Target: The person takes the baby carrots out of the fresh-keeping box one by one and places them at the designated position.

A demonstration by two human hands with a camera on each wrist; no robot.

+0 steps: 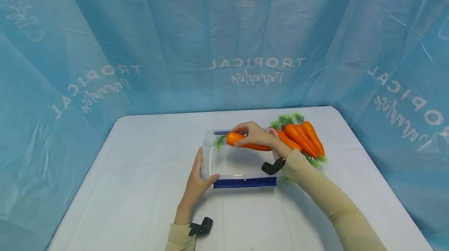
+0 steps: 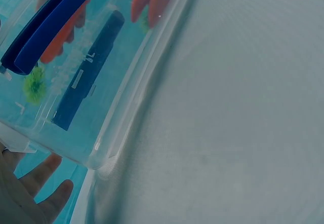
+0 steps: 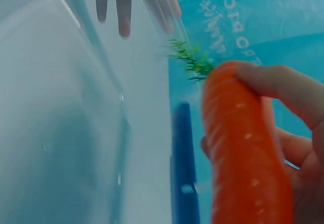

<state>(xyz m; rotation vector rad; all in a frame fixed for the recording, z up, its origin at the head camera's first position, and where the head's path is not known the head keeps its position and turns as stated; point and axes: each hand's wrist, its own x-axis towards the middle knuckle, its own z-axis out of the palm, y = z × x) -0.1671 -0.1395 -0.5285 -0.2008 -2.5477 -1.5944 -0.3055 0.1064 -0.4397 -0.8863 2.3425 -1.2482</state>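
My right hand [image 1: 254, 134] grips an orange carrot [image 1: 257, 147] with a green leafy top over a clear plastic container [image 1: 209, 176] with blue side latches. In the right wrist view, thumb and fingers lie on either side of the carrot [image 3: 243, 148], near its leafy end. At the container's left side rests my left hand [image 1: 197, 181], fingers straight along the wall and thumb at the near-left corner. The left wrist view shows spread fingertips [image 2: 63, 189] beside the container's end. Through the clear wall the carrot [image 2: 58, 44] shows as an orange shape.
Several more carrots [image 1: 301, 137] with green tops lie in a pile right of the container, partly behind the right forearm. A blue latch [image 1: 245, 182] hangs out along the container's near side. The white table [image 1: 147, 157] is backed by a blue printed curtain [image 1: 182, 44].
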